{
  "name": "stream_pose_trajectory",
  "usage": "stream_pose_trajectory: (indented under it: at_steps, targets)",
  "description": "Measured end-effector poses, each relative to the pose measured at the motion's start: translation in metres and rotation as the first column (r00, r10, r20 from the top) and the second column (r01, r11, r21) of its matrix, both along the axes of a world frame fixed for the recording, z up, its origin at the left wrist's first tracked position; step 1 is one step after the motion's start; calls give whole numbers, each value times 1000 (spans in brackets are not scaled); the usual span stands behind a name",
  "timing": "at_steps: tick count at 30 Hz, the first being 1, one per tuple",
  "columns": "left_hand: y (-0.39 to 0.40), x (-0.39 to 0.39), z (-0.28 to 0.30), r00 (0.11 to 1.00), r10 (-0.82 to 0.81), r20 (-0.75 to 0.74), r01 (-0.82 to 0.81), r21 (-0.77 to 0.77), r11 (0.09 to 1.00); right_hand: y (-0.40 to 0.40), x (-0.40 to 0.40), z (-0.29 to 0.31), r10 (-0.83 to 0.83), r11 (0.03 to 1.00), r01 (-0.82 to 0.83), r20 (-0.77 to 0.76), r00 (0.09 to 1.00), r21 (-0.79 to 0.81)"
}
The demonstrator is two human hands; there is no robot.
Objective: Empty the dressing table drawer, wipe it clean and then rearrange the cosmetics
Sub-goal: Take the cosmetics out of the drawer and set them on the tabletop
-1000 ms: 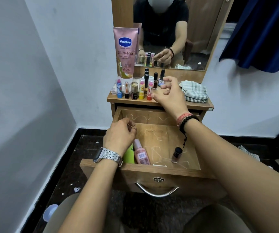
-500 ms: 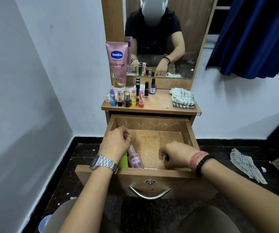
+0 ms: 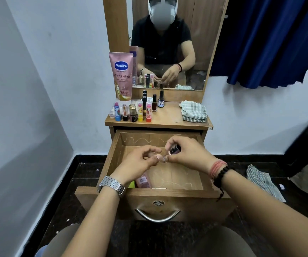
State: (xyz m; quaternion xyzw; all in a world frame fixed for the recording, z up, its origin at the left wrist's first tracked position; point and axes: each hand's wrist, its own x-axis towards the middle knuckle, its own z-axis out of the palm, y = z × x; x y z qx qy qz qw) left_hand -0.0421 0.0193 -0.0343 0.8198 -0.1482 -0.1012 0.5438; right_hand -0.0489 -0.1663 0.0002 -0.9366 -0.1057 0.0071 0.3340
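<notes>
The wooden drawer (image 3: pixel 169 196) is pulled out below the dressing table top (image 3: pixel 169 117). My right hand (image 3: pixel 188 153) grips a small dark bottle (image 3: pixel 175 150) above the drawer. My left hand (image 3: pixel 138 164) is beside it, its fingertips curled toward the bottle's lower end; whether it pinches anything I cannot tell. A pink bottle (image 3: pixel 143 181) and a green item (image 3: pixel 131 184) lie in the drawer's front left, partly hidden by my left wrist. Several lipsticks and nail polishes (image 3: pixel 140 110) stand on the table top with a pink Vaseline tube (image 3: pixel 121 76).
A folded striped cloth (image 3: pixel 194 111) lies on the right of the table top. A mirror (image 3: pixel 169 43) rises behind it. Another cloth (image 3: pixel 264 180) lies on the dark floor to the right. A blue curtain (image 3: pixel 271 39) hangs upper right; a white wall is close on the left.
My right hand went from the table top down into the drawer, took the small dark bottle and lifted it. My left hand rose from the drawer's left side to meet it.
</notes>
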Motion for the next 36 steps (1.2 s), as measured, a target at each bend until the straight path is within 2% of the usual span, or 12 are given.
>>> stream_pose_trajectory:
  at_steps: [2,5,10,12,18,26,32,36]
  targets:
    - [-3,-3,2,997,4,-75,-19,-193,981,4,1,9,-3,994,-1,37,999,106]
    - [-4,-4,5,987,6,-161,-75,-426,902,7,5,17,-9,970,-4,51,999,244]
    - [-1,0,7,973,87,-214,-192,-541,818,12,5,16,12,862,-14,7,1000,506]
    - [-3,0,7,962,94,-258,-232,-584,778,14,6,12,23,838,-31,22,999,546]
    - [-5,-1,6,955,125,-269,-266,-590,762,16,12,7,-9,880,-26,72,997,474]
    - [-4,3,-2,981,155,-120,-190,-385,903,-1,81,31,-236,920,161,179,955,357]
    - [1,11,-6,986,165,-36,-168,-305,937,7,142,33,-238,971,225,279,930,78]
    - [4,14,-8,986,166,-22,-165,-290,943,16,166,23,-216,975,224,282,935,5]
